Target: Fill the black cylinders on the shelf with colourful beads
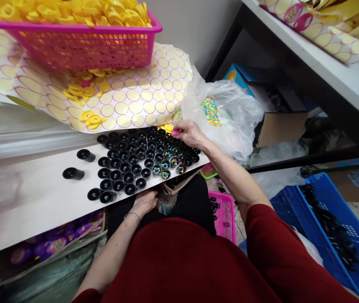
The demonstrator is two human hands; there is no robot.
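My right hand (189, 134) is closed on a small pink piece (176, 133), perhaps a scoop, most of it hidden by the fingers. It hovers over the far right end of a cluster of open black cylindrical cups (125, 167) standing on a white table. Several cups at the right contain colourful little beads (165, 174); many others look dark inside. Beside that hand, a clear plastic bag (239, 105) holds a heap of the same multicoloured beads (211, 111). My left hand (146, 203) is low at the table's front edge, its fingers partly hidden.
A pink basket (88, 46) of yellow plastic pieces stands on a sheet printed with ovals (129, 94). Two black cups (73, 173) stand apart at left. Right of me are a blue crate (340, 235), a pink basket (226, 216) on the floor and a shelf (318, 54).
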